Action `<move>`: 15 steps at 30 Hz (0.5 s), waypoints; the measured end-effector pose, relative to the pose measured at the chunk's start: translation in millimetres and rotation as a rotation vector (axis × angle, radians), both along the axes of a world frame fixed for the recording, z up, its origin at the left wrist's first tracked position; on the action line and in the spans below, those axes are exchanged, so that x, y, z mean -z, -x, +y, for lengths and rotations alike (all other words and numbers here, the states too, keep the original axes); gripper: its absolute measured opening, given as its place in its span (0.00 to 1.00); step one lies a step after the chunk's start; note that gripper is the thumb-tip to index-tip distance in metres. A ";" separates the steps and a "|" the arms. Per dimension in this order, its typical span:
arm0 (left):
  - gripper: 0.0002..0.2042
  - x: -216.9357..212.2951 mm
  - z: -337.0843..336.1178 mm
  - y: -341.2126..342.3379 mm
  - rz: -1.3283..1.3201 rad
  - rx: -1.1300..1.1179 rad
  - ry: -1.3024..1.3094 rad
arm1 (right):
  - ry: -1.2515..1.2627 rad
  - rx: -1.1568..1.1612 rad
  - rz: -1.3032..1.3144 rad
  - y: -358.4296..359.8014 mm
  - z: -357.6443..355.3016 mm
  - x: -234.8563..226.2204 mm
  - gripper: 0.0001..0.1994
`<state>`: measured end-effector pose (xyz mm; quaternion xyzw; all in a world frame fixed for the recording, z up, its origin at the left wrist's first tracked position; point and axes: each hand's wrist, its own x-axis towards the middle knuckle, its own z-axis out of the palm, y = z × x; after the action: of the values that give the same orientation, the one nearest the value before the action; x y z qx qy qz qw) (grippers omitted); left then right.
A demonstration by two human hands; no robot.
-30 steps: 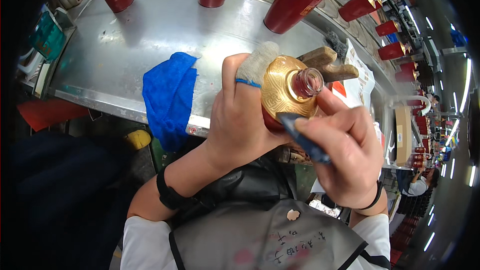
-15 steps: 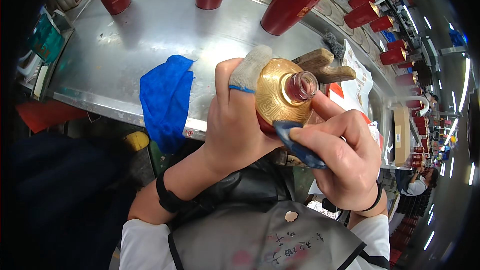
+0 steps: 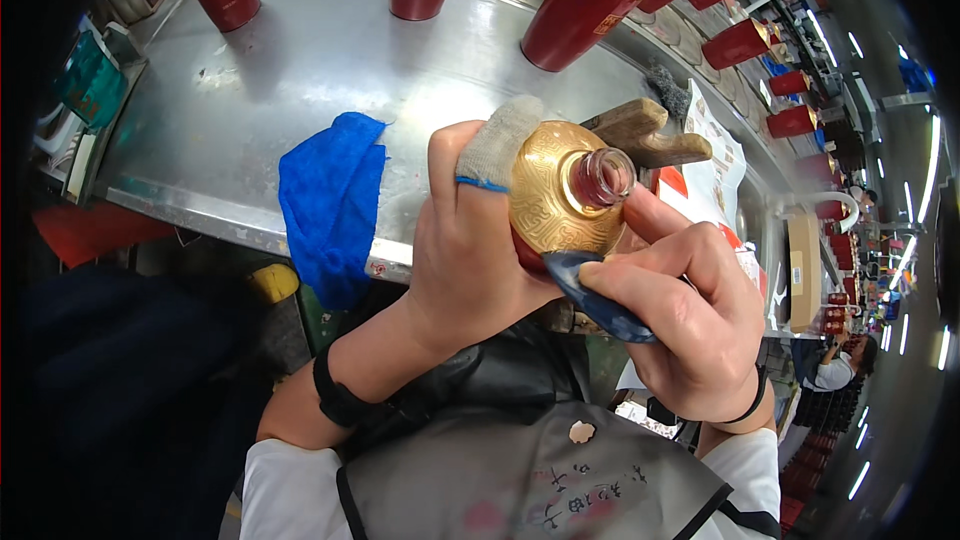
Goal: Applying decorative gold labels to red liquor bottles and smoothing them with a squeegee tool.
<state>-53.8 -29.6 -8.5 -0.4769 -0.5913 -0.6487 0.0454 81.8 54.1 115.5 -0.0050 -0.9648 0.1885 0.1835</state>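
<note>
A red bottle [image 3: 565, 185] with an embossed gold shoulder and an uncapped clear glass neck is tilted toward me. My left hand [image 3: 465, 240] is wrapped round its body from the left, with a grey knit cover on one finger. My right hand [image 3: 690, 300] pinches a dark blue, soft-looking piece of cloth or pad [image 3: 590, 295] between thumb and fingers. Its edge touches the lower rim of the gold shoulder. One right fingertip lies close beside the glass neck. The bottle's lower body is hidden behind my left hand.
A blue cloth [image 3: 335, 200] hangs over the front edge of the metal table [image 3: 300, 50]. A forked wooden stand [image 3: 650, 135] is just behind the bottle. Red bottles [image 3: 580, 10] stand at the back, with several more along the right-hand line. A person [image 3: 835, 365] is at far right.
The dark blue piece has shifted slightly left and up along the gold rim. In the line at right, several red bottles have changed position.
</note>
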 end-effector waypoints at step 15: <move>0.47 5.7 6.8 -0.9 -0.087 0.019 -0.069 | 0.042 -0.019 0.000 -7.3 9.9 1.0 0.16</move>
<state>-52.9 -22.8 -14.2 -0.4520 -0.5654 -0.6894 0.0296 89.1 64.0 114.6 0.0004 -0.9606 0.2102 0.1816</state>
